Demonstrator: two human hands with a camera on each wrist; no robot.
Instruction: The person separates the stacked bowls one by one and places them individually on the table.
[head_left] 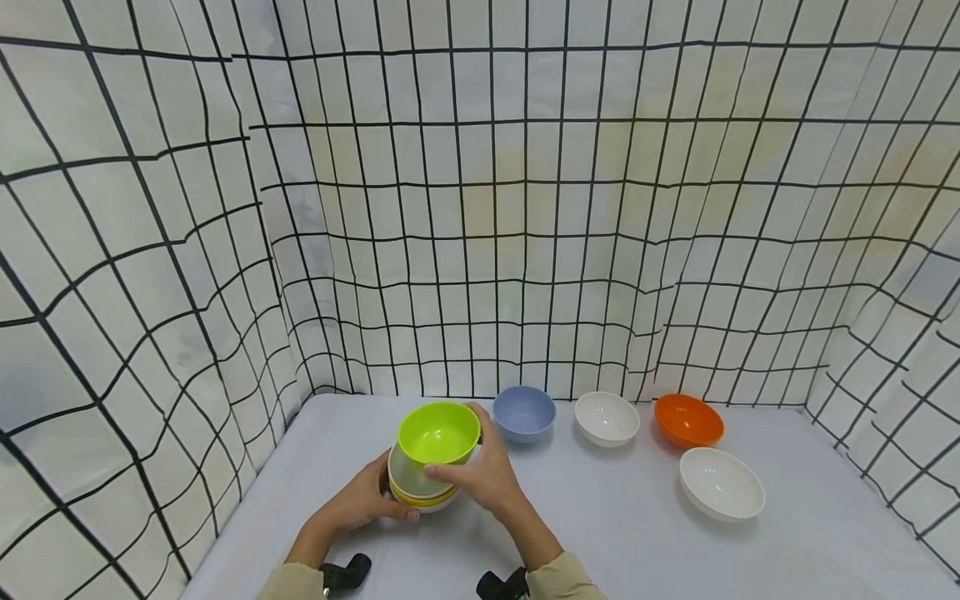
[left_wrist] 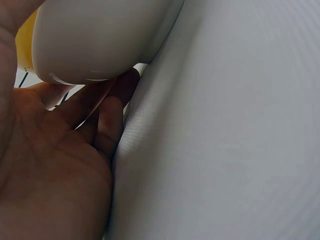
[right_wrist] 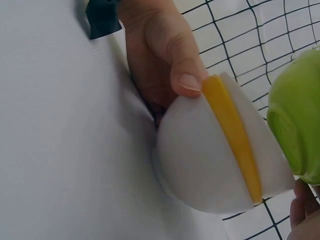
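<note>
In the head view, my right hand [head_left: 491, 471] grips a lime-green bowl [head_left: 438, 429] by its side, thumb near the front rim. Below it is a stack of nested bowls, with a white bowl [head_left: 408, 477] on top, a yellow bowl [head_left: 420, 502] as a thin band, and another white bowl [right_wrist: 200, 155] at the bottom. My left hand [head_left: 363, 497] holds this stack from the left. The right wrist view shows the left thumb against the yellow rim and the green bowl tilted just off the stack's open end. Left fingers [left_wrist: 107, 117] curl beneath the lowest bowl, along the tablecloth.
Along the back of the white table [head_left: 600, 533] stand a blue bowl [head_left: 524, 414], a white bowl [head_left: 607, 419] and an orange bowl [head_left: 688, 420]. Another white bowl [head_left: 722, 483] is nearer at the right. Black grid netting [head_left: 525, 208] over white sheeting encloses the back and sides.
</note>
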